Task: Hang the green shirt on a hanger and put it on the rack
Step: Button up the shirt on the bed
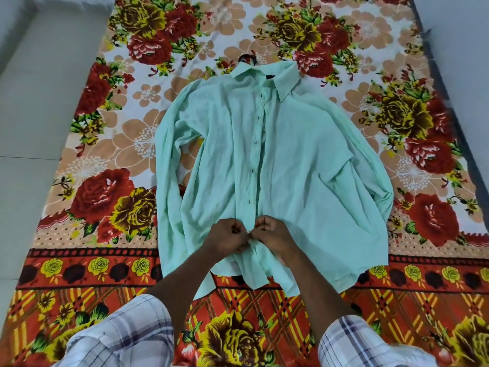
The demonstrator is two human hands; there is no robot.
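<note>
Low down, both hands, left hand (227, 237) and right hand (272, 234), pinch the green shirt (291, 154) placket.

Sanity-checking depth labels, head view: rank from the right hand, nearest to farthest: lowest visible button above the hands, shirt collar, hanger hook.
1. Lowest visible button: on the placket just above the right hand.
2. Shirt collar: at the shirt's far end.
3. Hanger hook: sticks out just past the collar, on the bedsheet.

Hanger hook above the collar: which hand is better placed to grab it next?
Neither clearly. Left hand and right hand both pinch the green shirt placket near the hem, equally far from the hook.
</note>
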